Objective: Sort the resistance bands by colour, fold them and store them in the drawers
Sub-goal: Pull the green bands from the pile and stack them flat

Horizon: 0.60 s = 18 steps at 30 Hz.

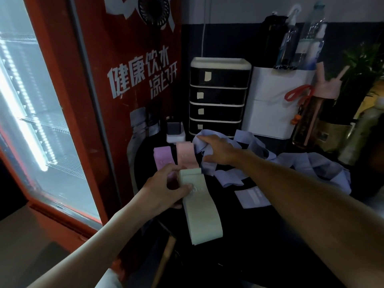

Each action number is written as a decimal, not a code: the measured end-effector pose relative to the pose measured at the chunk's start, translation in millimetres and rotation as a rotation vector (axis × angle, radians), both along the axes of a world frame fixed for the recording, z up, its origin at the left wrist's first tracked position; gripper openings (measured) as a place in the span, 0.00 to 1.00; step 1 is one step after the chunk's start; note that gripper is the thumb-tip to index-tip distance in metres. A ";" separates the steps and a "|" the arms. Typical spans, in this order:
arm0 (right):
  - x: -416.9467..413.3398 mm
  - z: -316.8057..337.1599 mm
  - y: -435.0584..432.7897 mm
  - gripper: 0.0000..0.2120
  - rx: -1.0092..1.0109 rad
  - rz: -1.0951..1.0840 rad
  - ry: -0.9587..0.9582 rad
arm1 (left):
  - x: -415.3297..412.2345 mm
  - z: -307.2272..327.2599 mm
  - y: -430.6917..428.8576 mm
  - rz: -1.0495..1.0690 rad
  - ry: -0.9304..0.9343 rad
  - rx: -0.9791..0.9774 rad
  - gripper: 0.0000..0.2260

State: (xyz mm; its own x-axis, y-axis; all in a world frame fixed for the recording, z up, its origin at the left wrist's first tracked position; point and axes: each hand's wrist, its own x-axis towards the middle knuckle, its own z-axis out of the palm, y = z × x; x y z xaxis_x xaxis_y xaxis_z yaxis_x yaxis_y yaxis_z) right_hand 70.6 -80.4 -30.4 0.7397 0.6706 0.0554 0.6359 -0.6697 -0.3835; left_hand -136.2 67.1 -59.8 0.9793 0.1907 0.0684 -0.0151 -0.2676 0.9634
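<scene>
Two folded bands, purple (161, 157) and pink (185, 153), lie before the drawers (218, 96). Sorting step: left fingers (186, 187) pinch the green band (200, 210), right fingers (208, 159) grip a blue band (208, 169) at the drawers' foot; next, tease it free.

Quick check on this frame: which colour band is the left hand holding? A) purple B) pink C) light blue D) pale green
D: the left hand pinches the pale green band, thumb across its upper end; the pink band and purple band lie on the table behind it, and the right hand is over at the light blue bands.
</scene>
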 end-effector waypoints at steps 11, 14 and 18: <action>43.3 -4.0 -36.9 0.15 -0.347 -0.104 -0.268 | 2.2 -2.4 3.1 -0.040 0.038 -0.067 0.14; 44.2 4.1 -87.0 0.14 -0.447 -0.237 -0.331 | 3.6 -5.1 4.5 -0.040 0.037 -0.076 0.15; 33.7 12.5 -133.9 0.15 -0.494 -0.376 -0.301 | 6.9 -7.3 5.5 -0.031 0.046 -0.094 0.15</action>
